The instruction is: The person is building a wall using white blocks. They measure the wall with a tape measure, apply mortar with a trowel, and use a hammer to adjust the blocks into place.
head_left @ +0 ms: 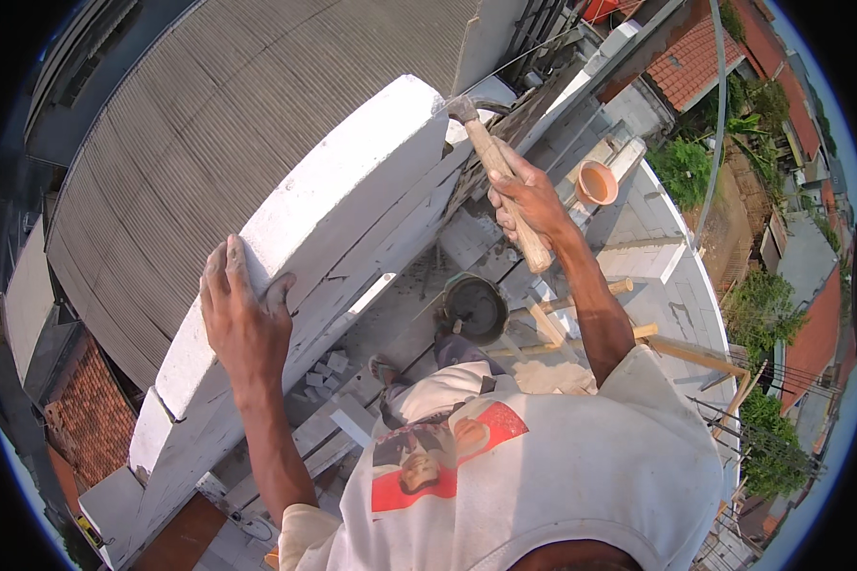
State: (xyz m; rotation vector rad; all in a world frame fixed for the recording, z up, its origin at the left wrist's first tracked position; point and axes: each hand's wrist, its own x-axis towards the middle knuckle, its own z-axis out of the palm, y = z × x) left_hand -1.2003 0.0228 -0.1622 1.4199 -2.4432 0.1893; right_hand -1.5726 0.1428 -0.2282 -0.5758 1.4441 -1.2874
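A long white block lies along the top of a wall of pale blocks. My left hand rests on its near part, fingers stretched over the top and the thumb at the inner side. My right hand is wrapped round the wooden handle of a hammer. The hammer's metal head is at the far end of the block, close to its edge; I cannot tell if they touch. A gap separates the long block from another white block at the near left.
Below me stands a bucket of grey mortar. An orange bowl sits on a ledge to the right. Wooden poles stick out at the right, and block pieces lie below. Beyond the wall spreads a corrugated roof.
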